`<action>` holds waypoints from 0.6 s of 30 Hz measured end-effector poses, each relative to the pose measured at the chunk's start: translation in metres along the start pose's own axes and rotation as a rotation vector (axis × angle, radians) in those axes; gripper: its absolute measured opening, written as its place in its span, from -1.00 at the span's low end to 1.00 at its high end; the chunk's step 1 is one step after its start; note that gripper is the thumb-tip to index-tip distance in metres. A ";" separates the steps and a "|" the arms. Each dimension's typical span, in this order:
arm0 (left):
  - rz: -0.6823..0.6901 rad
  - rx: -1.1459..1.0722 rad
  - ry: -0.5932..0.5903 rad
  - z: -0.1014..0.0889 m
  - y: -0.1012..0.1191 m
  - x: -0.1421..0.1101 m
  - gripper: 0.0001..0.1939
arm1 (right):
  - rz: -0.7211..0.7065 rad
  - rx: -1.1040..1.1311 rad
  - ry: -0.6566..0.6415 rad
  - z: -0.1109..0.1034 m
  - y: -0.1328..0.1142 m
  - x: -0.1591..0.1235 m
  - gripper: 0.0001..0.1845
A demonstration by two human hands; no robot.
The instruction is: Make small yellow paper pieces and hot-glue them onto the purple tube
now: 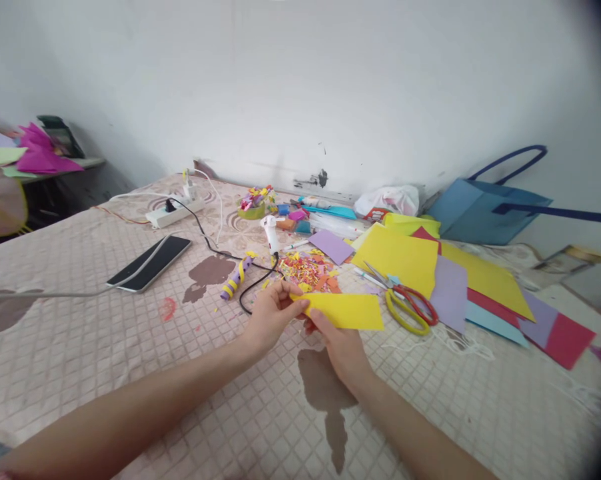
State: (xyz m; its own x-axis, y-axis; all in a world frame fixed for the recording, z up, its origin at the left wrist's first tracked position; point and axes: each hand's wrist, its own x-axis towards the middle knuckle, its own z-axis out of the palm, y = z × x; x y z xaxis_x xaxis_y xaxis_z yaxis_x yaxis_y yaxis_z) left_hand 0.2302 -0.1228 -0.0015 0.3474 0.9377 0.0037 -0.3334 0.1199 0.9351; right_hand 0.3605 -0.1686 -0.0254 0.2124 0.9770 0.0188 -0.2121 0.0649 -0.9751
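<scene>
A strip of yellow paper (348, 311) is held between my two hands above the table, its free end stretching to the right. My left hand (273, 313) pinches the strip's left end between thumb and fingers. Close beside it, my right hand (338, 337) grips the lower edge near that same end, thumb on top and the other fingers underneath, partly hidden. Just beyond the paper lies a heap of small coloured paper scraps (308, 267). To the left of the heap is a purple roll wound with yellow stripes (236, 278). A white glue gun (270, 235) stands behind my left hand.
Scissors (409, 310) with red and yellow handles lie right of my hands, beside stacked coloured sheets (400, 257). A black phone (150, 263) and a white power strip (174, 212) with cables are at left. A blue bag (480, 210) stands at back right.
</scene>
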 end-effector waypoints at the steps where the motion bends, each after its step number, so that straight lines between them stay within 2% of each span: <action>1: 0.017 -0.003 -0.007 0.000 0.000 0.000 -0.64 | 0.000 -0.049 0.009 0.000 0.000 -0.001 -0.83; 5: 0.040 -0.021 -0.058 0.000 0.001 0.000 -0.48 | -0.028 -0.134 0.050 -0.001 -0.002 -0.003 -0.81; 11: -0.056 0.037 -0.203 0.000 0.002 -0.003 -0.72 | -0.047 -0.146 0.042 -0.002 0.000 -0.003 -0.80; 18: -0.079 0.109 -0.083 -0.002 0.006 -0.004 -0.73 | -0.040 0.085 0.010 0.002 0.001 -0.001 -0.80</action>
State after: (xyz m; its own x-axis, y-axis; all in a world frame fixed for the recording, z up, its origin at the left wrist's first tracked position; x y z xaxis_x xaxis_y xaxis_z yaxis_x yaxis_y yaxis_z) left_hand 0.2253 -0.1248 0.0032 0.4413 0.8961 -0.0469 -0.2067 0.1523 0.9665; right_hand 0.3586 -0.1690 -0.0257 0.2313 0.9713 0.0549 -0.2834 0.1213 -0.9513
